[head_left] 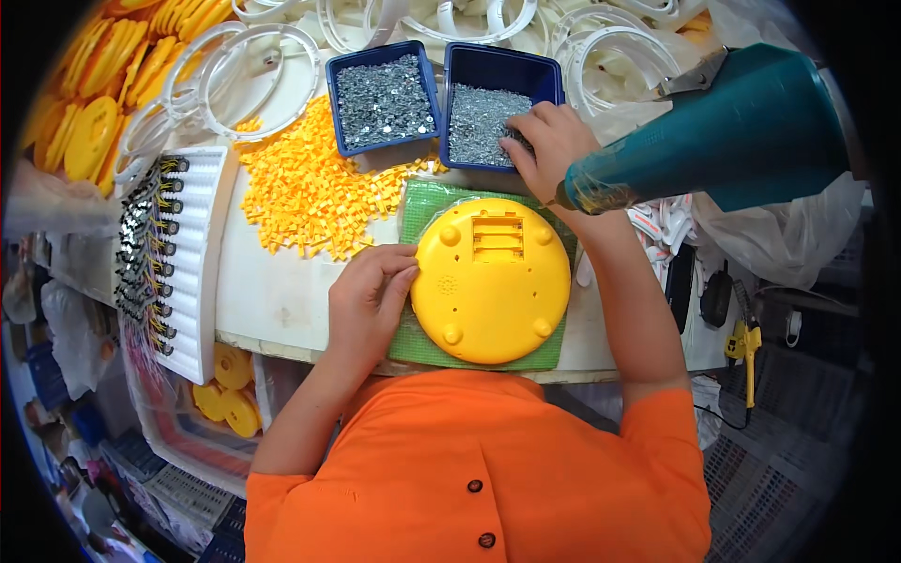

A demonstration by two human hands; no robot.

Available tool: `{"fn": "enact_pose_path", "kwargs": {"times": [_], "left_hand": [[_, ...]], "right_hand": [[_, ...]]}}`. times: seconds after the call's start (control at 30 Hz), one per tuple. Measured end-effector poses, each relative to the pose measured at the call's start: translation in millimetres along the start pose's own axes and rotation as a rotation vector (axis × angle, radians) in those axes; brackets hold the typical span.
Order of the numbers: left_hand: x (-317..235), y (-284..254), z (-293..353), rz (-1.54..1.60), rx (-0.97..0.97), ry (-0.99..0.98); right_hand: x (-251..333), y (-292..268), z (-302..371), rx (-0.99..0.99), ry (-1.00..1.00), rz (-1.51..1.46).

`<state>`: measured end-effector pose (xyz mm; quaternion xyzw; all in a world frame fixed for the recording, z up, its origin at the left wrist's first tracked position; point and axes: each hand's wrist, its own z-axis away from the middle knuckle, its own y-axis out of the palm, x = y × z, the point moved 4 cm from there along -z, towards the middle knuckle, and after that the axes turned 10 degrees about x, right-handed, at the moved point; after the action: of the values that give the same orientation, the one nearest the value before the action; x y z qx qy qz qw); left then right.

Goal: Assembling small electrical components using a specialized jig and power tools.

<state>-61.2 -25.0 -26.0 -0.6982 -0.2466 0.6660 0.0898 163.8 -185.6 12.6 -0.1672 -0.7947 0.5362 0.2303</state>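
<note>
A round yellow plastic case lies face down on a green mat at the bench's near edge. My left hand rests against the case's left rim, fingers curled on it. My right hand reaches into the right one of two blue bins, fingers down in the small grey screws. The left blue bin also holds grey screws. A teal power screwdriver hangs just right of my right wrist.
A heap of small yellow plastic parts lies left of the mat. A white tray of wired components stands at the left. White rings and stacked yellow discs fill the back. Plastic bags sit right.
</note>
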Motion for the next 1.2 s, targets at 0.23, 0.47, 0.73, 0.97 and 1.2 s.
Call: {"fn": "enact_pose_path", "kwargs": {"times": [0.23,0.47,0.73,0.97,1.2], "left_hand": [[-11.0,-1.2,21.8,-0.21,0.022,0.191],[-36.4,-20.4,-74.9,-0.339,0.034,0.45],[-19.0,30.8,-191.5,-0.684,0.146,0.617],[-15.3,24.5,-199.2,-0.588,0.14,0.586],[-17.4,21.9,-190.0,-0.587,0.088,0.546]], "right_hand": [[-9.3,5.1,-10.7,0.078,0.03,-0.106],[-7.0,-22.1,28.9,-0.084,0.244,-0.357],[44.0,-61.2,136.1,0.001,0.397,-0.487],[88.9,-41.3,213.7,0.023,0.499,-0.779],[97.9,-27.7,211.8,0.006,0.438,-0.667]]}}
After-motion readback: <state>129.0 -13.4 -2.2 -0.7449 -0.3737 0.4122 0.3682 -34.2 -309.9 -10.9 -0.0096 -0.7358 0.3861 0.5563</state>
